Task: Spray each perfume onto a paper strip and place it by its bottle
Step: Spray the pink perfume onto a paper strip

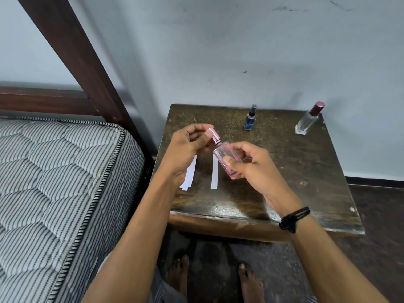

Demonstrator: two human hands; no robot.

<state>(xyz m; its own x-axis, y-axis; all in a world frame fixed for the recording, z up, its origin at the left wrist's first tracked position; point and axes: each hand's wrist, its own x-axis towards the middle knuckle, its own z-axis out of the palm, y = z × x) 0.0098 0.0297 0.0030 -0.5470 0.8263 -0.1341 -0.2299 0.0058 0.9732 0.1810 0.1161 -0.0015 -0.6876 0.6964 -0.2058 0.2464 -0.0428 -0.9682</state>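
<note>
- One head-worn view looks forward and down at a wooden table [306,160] against the wall [218,51].
- The left hand [185,147] and right hand [253,169] lie near the lens, mid-frame.

pink bottle [225,158], blue bottle [249,120], white strips [214,171], striped mattress [54,171]

A scuffed pale blue-grey wall [218,51] filled the view from 10 to 2 o'clock. A worn dark wooden table [306,171] stood against it at centre. A striped quilted mattress [54,182] lay at 9 o'clock, a dark wooden bedpost [72,57] slanted at 11, and dark floor [376,226] showed at 4.
</note>
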